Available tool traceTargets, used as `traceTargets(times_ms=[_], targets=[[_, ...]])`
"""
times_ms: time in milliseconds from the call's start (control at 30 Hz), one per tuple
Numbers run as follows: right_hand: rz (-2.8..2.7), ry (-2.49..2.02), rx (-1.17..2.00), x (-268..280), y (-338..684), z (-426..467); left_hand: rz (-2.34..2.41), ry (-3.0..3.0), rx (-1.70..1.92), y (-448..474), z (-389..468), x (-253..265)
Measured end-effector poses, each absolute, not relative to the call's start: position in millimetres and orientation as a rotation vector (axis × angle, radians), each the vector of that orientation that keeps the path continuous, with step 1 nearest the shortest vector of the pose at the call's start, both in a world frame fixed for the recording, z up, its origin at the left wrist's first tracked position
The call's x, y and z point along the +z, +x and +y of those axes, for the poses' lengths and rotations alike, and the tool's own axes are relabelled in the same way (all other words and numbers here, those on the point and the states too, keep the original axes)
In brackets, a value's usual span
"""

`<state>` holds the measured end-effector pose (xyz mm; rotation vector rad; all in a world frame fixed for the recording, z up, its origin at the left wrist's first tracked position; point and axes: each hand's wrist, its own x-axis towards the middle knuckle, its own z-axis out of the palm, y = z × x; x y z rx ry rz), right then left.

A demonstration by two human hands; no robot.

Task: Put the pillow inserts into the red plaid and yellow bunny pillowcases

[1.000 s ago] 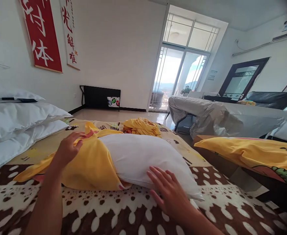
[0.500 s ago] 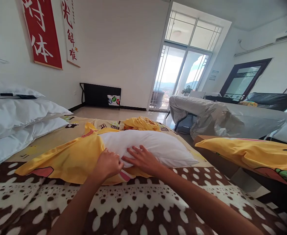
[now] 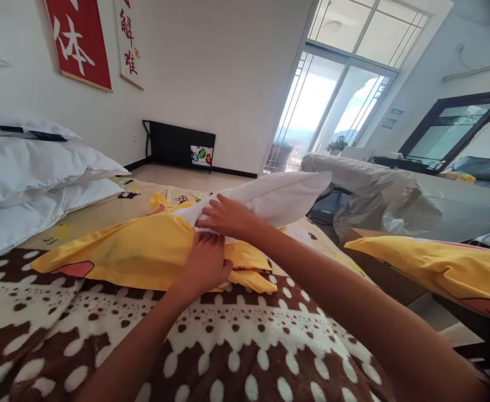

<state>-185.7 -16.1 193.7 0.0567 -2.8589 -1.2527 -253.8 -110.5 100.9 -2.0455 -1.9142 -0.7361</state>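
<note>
A white pillow point(image 3: 270, 196) sticks halfway out of a yellow pillowcase point(image 3: 144, 254) on the bed. My right hand point(image 3: 224, 216) grips the pillow near the case's opening, and the pillow's far end is lifted off the bed toward the right. My left hand point(image 3: 206, 263) is closed on the edge of the yellow pillowcase just below, pressing it down on the brown and white dotted blanket point(image 3: 228, 346). The two hands are almost touching.
White pillows point(image 3: 31, 173) are stacked at the left by the wall. A covered table point(image 3: 395, 195) stands to the right, with another yellow-cased pillow point(image 3: 429, 262) in front of it. A black rack point(image 3: 178, 148) stands by the far wall next to glass doors point(image 3: 324, 111).
Both hands came together at the pillowcase opening. My right hand gripped the pillow and raised its far end; my left hand took hold of the case's edge. The camera tilted down.
</note>
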Motion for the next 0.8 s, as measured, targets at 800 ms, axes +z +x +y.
traceTargets(times_ms=[800], targets=[[-3.055, -0.089, -0.724, 61, -96, -14, -1.646, -2.565, -0.478, -281, -90, 79]])
